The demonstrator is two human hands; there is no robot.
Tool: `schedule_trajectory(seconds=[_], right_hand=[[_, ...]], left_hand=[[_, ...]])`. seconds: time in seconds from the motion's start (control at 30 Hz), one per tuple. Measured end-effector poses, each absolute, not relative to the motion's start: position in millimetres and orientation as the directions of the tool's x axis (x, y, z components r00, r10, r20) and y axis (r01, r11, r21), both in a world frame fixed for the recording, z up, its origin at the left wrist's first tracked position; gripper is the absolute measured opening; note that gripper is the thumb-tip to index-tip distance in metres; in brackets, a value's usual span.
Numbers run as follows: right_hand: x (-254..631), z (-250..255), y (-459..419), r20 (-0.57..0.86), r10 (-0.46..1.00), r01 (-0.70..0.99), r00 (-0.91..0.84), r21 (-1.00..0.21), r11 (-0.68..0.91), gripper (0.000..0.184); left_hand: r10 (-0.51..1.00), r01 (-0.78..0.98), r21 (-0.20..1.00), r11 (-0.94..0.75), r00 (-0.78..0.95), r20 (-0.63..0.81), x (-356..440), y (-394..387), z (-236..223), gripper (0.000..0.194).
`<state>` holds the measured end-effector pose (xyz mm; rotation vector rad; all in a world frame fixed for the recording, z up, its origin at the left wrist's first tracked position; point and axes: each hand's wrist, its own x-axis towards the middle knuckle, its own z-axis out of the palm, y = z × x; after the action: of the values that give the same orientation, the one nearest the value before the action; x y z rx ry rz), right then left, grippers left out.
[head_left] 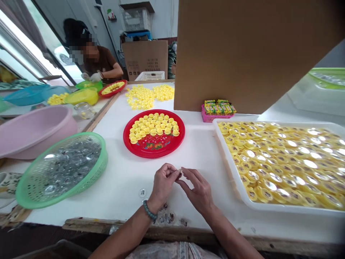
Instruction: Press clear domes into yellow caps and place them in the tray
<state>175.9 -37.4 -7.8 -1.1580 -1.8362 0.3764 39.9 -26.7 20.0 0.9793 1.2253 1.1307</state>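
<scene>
My left hand [165,183], with a green bead bracelet at the wrist, is closed in a pinch on a small clear disc [180,173] with dark print, mostly hidden by the fingers. Thumb and forefinger of my right hand [198,189] close on its other side. Loose clear discs [167,217] lie on the white table below my wrists, and a single printed disc [142,192] rests left of my left hand. Beyond my hands stands a red tray [153,153], its far part covered with several small round yellow pieces [153,124].
On the left are a green basket [104,158] of clear discs and a pink basin [54,122]. A white tray [229,176] of yellow discs fills the right. Behind stand a pink box [212,118], a cardboard sheet [229,54] and a yellow pile [145,95]. A co-worker [105,64] sits far left.
</scene>
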Motion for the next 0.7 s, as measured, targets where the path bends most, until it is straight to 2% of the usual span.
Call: schedule_trajectory(seconds=[0.13,0.3,0.47,0.7], right_hand=[[174,-12,-35,0.550,0.823,0.586,-0.143,-0.623,0.518,0.030],[175,-8,-34,0.536,0.842,0.520,-0.059,-0.704,0.484,0.028],[178,3,-37,0.559,0.829,0.423,-0.032,-0.744,0.518,0.032],[181,8,-40,0.592,0.806,0.447,0.022,-0.727,0.522,0.031]], left_hand=[[0.983,-0.150,0.971,0.185,0.012,-0.185,45,-28,19,0.017],[0.987,-0.117,0.981,0.155,0.052,-0.149,45,-29,20,0.015],[0.994,-0.002,0.995,0.103,0.046,-0.102,41,-34,29,0.016],[0.999,0.174,0.985,-0.022,0.030,0.017,40,-40,42,0.015]])
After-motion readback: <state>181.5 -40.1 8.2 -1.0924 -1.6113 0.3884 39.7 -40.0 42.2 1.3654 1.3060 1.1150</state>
